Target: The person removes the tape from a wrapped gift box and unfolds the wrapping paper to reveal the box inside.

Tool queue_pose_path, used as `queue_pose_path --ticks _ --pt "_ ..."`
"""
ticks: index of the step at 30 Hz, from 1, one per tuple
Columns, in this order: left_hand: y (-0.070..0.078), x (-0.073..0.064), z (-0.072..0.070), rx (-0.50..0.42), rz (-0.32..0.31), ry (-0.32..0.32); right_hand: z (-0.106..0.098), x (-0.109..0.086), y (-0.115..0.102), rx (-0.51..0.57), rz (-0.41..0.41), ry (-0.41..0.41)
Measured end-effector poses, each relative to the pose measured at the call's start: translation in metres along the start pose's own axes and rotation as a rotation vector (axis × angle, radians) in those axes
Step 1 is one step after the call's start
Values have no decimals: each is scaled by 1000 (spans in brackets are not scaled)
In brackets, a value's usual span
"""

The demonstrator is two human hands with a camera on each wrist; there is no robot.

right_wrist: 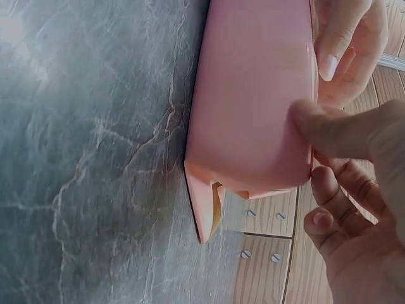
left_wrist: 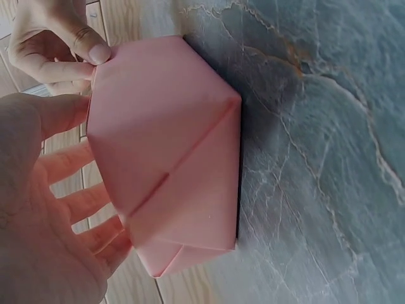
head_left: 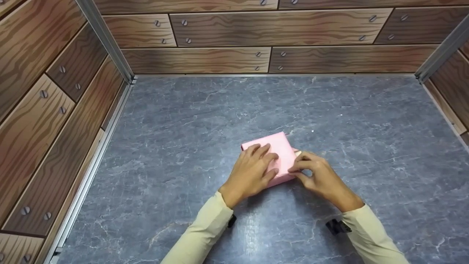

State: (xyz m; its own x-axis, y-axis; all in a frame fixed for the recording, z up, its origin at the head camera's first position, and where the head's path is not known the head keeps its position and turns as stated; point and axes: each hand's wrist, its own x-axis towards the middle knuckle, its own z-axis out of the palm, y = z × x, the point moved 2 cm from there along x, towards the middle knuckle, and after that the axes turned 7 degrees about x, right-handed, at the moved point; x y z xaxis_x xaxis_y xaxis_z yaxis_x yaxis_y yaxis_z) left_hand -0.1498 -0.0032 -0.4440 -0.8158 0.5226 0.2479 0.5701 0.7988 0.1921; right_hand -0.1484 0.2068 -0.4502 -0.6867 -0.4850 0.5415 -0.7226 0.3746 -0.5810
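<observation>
The folded paper (head_left: 280, 148) is plain pale pink. The tabletop (head_left: 183, 128) is grey-blue marble with whitish veins. The walls (head_left: 44, 110) left, right and far show brown wood-grain planks dotted with grey screws. Both sleeves (head_left: 205, 231) are cream.

A folded pink paper (left_wrist: 168, 152) is seen lying on the grey marbled surface (left_wrist: 316, 158), touched by the left hand (left_wrist: 44, 221) beside it.

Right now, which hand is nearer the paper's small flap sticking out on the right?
Right. The right hand pinches the folded pink paper at that flap; the left hand presses flat on top, farther left.
</observation>
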Motion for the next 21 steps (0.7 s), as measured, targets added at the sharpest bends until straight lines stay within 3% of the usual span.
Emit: queue_pose_path --ticks 13,21 --pt "-4 -8 -4 18 -52 -9 -2 0 -1 -122 102 24" --pt "-4 -11 -4 32 -55 6 1 2 -2 -116 185 43"
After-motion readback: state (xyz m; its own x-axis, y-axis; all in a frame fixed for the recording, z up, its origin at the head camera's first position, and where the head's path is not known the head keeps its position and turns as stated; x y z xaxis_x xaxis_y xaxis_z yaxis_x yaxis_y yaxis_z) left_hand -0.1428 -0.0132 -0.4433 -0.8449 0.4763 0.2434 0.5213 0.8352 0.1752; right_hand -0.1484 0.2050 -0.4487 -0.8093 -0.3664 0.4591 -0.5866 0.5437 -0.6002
